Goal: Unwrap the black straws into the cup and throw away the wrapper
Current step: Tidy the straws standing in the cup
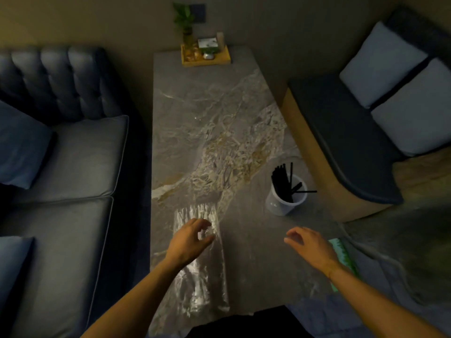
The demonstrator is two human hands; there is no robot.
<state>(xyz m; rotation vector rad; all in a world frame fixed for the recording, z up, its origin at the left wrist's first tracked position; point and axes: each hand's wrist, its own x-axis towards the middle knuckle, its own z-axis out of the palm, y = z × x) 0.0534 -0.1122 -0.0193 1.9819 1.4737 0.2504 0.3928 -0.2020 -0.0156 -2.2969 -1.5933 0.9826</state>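
The black straws (284, 182) stand in the clear plastic cup (285, 200) at about 3 o'clock on the marble table (195, 106), so that part of the task looks done. What remains is the empty clear wrapper (202, 259), lying flat at 6 o'clock with its long axis running from 12 to 6, toward the person. The left hand (189, 241) sits directly over its upper half, its grip curled and apparently pinching the film, though blur hides whether it has truly closed. The right hand (310, 245) hovers well apart at 4 o'clock, grip released and empty. The left hand is plainly nearer, so lifting the wrapper falls to it.
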